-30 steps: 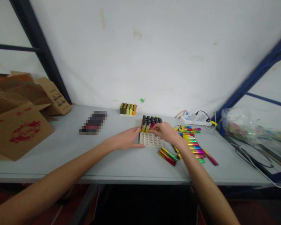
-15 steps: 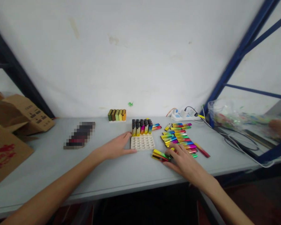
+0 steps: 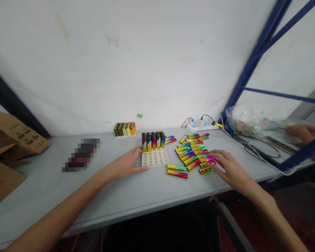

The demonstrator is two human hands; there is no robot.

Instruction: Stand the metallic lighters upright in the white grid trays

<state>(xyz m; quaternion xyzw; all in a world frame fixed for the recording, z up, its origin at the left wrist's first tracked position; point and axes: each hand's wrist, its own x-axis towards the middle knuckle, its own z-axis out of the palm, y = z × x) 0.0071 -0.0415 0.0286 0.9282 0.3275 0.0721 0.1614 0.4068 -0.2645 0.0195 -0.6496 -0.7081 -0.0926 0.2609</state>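
My left hand (image 3: 122, 163) holds the left edge of a white tray (image 3: 155, 161) with rows of round holes, its thumb along the front corner. Black-topped lighters (image 3: 152, 142) with shiny coloured bodies stand upright in the tray's back rows. My right hand (image 3: 229, 171) is at the right side of a spread of metallic rainbow lighters (image 3: 191, 152). Its thumb and fingers are apart, reaching over the lighters at that edge; the hand hides part of them. Two lighters (image 3: 177, 171) lie side by side just right of the tray's front corner.
Behind the tray stands a block of green, yellow and orange lighters (image 3: 124, 129). A power strip (image 3: 202, 124) with cables is by the wall. Cardboard boxes (image 3: 28, 138) and a pixelated object (image 3: 81, 154) are left. Another person's hand (image 3: 300, 133) is beyond the blue frame (image 3: 249, 66).
My right hand has let go of the two lighters near the tray and moved right to the spread's edge. My left hand stays at the tray. The view has shifted slightly right.
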